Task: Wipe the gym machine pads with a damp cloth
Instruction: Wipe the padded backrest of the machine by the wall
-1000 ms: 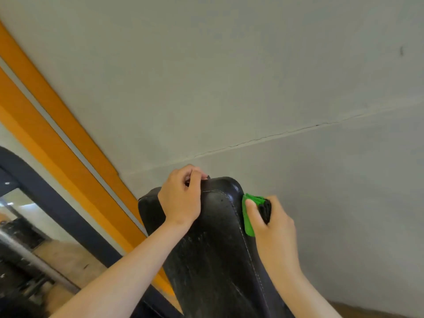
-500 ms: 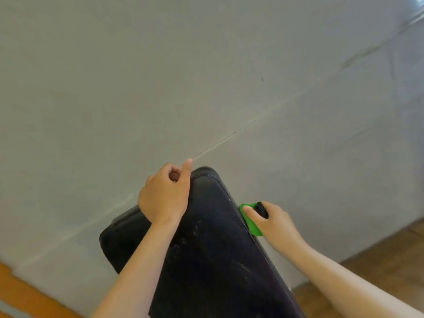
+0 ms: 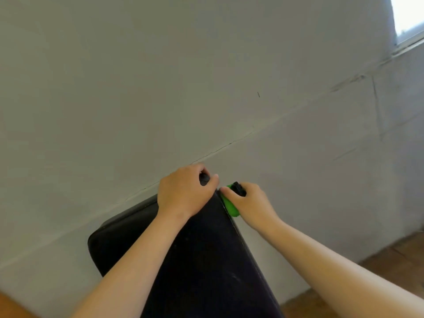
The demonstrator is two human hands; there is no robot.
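Note:
A black padded machine pad (image 3: 206,260) rises from the bottom of the view toward a grey wall. My left hand (image 3: 183,193) grips its top edge, fingers curled over the far side. My right hand (image 3: 250,203) presses a green cloth (image 3: 230,205) against the pad's upper right edge, close to the top corner. A small dark item sits in that hand with the cloth. The two hands nearly touch at the pad's top.
A grey wall (image 3: 206,88) with a diagonal crack stands right behind the pad. A window corner (image 3: 410,17) shows at the upper right. Wooden floor (image 3: 394,262) lies at the lower right.
The view has swung right, so the orange stripe and mirror have left it. My right hand with the green cloth has slid up the pad's right edge toward the top corner.

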